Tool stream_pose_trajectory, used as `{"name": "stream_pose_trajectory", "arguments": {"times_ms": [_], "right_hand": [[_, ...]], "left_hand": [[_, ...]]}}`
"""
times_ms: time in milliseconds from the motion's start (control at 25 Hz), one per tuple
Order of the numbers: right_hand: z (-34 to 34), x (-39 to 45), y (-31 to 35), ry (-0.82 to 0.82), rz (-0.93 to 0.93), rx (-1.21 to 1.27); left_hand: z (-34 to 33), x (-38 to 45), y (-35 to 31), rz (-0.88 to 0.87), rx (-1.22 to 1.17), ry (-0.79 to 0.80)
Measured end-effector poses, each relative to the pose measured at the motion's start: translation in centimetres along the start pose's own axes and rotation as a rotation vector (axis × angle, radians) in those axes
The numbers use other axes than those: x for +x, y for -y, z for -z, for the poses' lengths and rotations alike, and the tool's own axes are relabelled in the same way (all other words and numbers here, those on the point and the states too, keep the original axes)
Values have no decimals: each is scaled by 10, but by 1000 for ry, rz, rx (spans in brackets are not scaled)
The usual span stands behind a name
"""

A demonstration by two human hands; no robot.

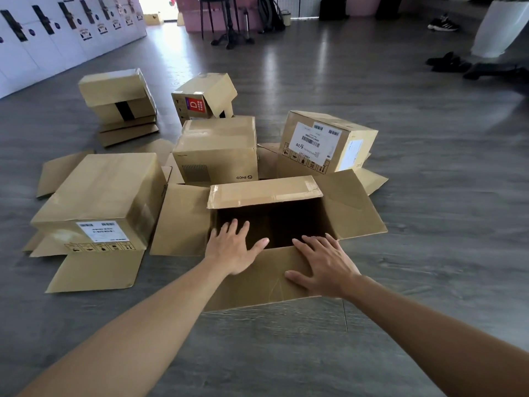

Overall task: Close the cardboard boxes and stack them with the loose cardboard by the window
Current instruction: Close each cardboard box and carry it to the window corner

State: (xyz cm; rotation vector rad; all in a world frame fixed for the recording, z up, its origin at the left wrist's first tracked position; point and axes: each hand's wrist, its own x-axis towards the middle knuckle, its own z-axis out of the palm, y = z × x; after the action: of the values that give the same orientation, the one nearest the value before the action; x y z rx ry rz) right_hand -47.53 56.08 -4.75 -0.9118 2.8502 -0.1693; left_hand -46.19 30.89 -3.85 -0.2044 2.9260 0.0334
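Open box: a cardboard box (269, 224) stands on the grey floor (415, 253) right in front of the person, its top open and the inside dark.
Flaps: the far flap (264, 191) tilts in over the opening; the left flap (183, 222) and right flap (352, 207) are spread outward; the near flap (257, 282) slopes down toward the person.
Left hand: the left hand (233, 247) lies flat on the near flap at its left end, fingers straight and spread, tips reaching over the edge of the opening; its grip is released, grasping nothing.
Right hand: the right hand (325, 267) lies flat on the same flap at its right end, fingers straight, thumb out to the side; grip likewise released.
Other boxes: a large box (100, 193) with flaps splayed on the floor sits just left; a PICO box (217, 150) stands just behind the open one; a labelled box (326, 141) is behind to the right; a red-label box (203, 96) and a taped box (117, 96) lie farther back.
Loose cardboard: flat pieces (127, 133) lie under the taped box.
Room: white lockers (43, 38) line the left wall.
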Motion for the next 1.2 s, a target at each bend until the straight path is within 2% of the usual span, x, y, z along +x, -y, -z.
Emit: {"name": "stream_pose_trajectory", "arguments": {"times_ms": [80,320,400,760,960,1200], "right_hand": [[-1,3,3,-8,7,24],[-5,7,2,-40,12,87],[-8,6,2,-61,14,96],[-10,4,1,-77,17,120],[-9,5,2,-44,20,93],[-3,6,4,5,0,63]], "left_hand": [[2,17,-3,26,-22,-35],[15,80,-15,81,-114,-341],[17,101,-16,99,-97,-377],[5,146,-1,168,-13,-224],[10,155,8,155,-60,-122],[10,113,31,175,30,-172]]}}
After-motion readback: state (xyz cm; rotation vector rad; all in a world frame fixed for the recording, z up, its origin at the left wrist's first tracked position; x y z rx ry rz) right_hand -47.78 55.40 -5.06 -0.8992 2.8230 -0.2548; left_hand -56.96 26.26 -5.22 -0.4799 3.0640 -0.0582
